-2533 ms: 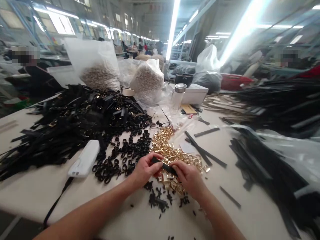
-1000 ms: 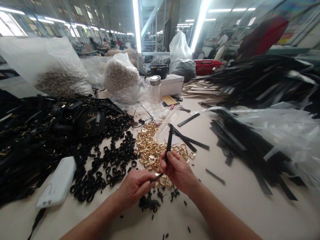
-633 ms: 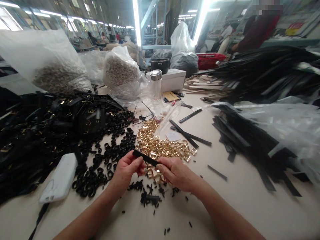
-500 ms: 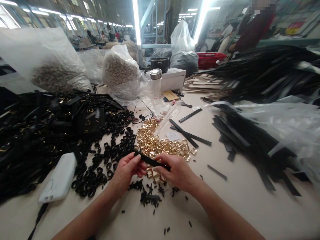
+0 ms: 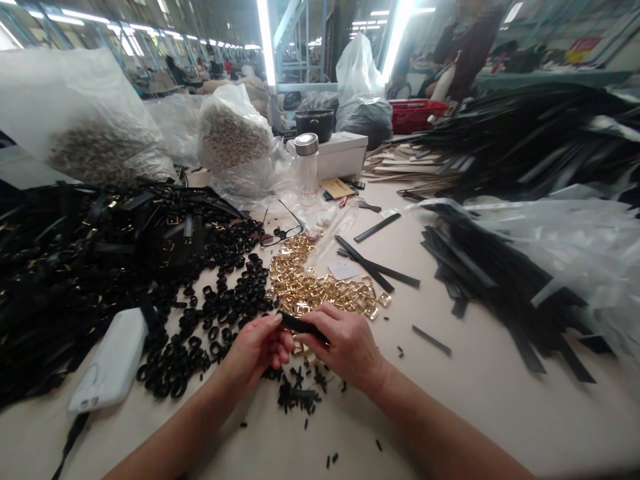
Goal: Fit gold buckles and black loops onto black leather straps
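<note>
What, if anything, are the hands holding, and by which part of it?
A black strip: the left hand holds its left end, the right hand grips it toward the other end, partly hidden by fingers.

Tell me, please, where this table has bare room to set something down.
The largest bare patch lies between the right forearm, the thin strip and the strip pile. A smaller one lies between the white device and left forearm. Crowded: straps at left; black rings, gold buckles and the held strip at centre.
</note>
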Demonstrator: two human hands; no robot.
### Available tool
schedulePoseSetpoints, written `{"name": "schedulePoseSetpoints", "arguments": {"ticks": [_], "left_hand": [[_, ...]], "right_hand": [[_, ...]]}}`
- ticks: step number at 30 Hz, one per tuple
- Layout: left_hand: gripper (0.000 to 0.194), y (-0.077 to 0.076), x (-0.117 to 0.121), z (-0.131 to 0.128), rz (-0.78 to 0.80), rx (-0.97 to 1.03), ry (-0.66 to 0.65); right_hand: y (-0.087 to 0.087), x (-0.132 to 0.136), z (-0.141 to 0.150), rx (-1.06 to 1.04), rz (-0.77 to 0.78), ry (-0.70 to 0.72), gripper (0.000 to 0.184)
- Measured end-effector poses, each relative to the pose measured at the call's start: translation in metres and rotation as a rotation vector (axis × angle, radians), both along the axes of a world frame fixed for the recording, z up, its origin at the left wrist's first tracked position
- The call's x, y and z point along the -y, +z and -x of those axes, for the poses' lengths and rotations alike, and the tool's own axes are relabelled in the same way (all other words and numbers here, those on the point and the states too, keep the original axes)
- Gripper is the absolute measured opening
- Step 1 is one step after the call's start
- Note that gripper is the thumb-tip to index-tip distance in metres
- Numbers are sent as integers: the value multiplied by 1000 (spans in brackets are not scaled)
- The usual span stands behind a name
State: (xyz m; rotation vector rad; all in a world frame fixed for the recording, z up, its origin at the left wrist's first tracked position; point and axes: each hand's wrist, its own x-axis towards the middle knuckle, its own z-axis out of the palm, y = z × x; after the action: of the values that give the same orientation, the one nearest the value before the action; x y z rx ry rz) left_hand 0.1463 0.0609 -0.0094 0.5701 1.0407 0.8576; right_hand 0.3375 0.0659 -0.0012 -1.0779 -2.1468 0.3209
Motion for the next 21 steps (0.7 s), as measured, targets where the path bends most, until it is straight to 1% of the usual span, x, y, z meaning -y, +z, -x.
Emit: {"name": "schedulePoseSetpoints", "arguments": {"ticks": [3, 7, 13, 16, 18, 20, 21], "left_hand": [[30, 0, 0, 1, 38, 31, 4], [29, 2, 1, 1, 58, 76, -11], [26, 1, 3, 1, 74, 123, -17], [26, 0, 4, 1, 47, 106, -34], [28, 0, 4, 1, 20, 85, -55], [30, 0, 5, 1, -33, 22, -57], [29, 1, 4, 1, -85, -36, -47]], "right_hand": [[-3, -1, 0, 13, 0, 5, 24], [-8, -3, -1, 14, 16, -16, 22], [-7, -5, 0, -147, 156, 13, 14], [-5, -5, 0, -162, 185, 27, 10], [-4, -5, 0, -148, 181, 37, 11], [-4, -4, -1, -134, 167, 45, 14], [-4, -3, -1, -123, 160, 54, 15]]}}
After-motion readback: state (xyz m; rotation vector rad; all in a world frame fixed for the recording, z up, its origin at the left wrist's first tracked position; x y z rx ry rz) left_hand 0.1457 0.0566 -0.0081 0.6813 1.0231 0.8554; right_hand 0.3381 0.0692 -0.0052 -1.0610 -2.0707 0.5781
